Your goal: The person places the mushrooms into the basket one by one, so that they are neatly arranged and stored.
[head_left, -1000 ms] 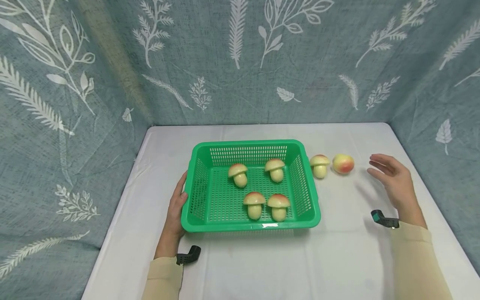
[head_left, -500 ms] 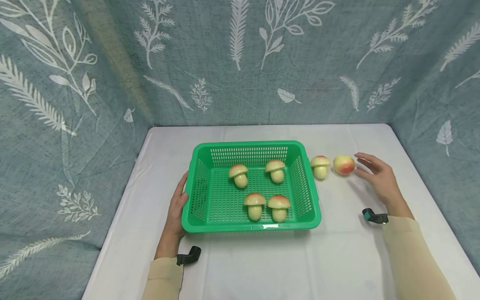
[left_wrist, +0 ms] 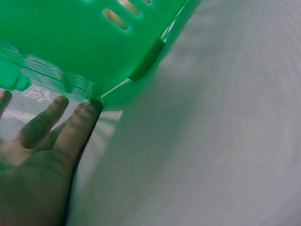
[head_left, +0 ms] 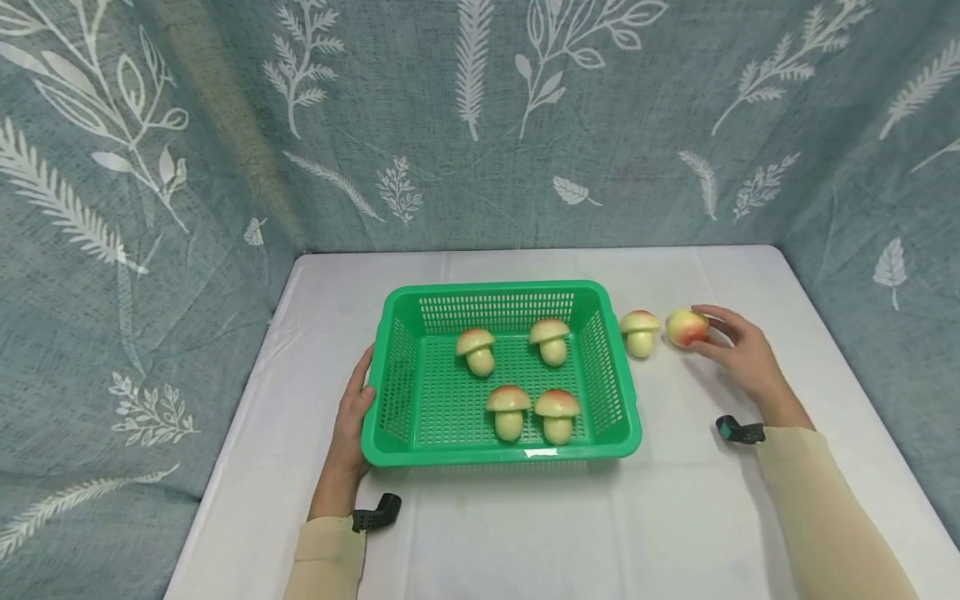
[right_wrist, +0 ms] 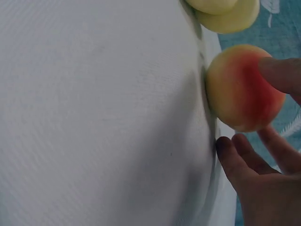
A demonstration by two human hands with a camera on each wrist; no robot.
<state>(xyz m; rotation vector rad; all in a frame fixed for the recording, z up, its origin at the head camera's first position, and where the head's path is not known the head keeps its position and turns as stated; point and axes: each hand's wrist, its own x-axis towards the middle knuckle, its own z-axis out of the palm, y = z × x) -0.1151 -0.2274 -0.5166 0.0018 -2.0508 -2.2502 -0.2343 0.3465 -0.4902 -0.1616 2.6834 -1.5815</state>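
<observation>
In the head view, a green plastic basket (head_left: pixel 501 456) holds several toy mushrooms (head_left: pixel 509 412) with red-tinged caps. Against its left side rests my left hand (head_left: pixel 351 425), its thumb near the rim. Its fingers extend fairly straight toward the basket wall (left_wrist: pixel 70 28) in the left wrist view. Right of the basket, a yellow-and-red peach (head_left: pixel 686 328) lies on the table. My right hand (head_left: pixel 738 350) pinches it from the right, thumb in front and index finger behind. The right wrist view shows the thumb on the red side of the peach (right_wrist: pixel 240 89), other fingers spread below.
One more toy mushroom (head_left: pixel 640 333) stands between the basket and the peach. A white cloth (head_left: pixel 510 533) covers the table. Blue-green curtains (head_left: pixel 450 183) with white leaf patterns hang behind and at both sides.
My right hand has moved left to the peach, and its thumb and index finger have come around it. The left hand and the basket stay where they were.
</observation>
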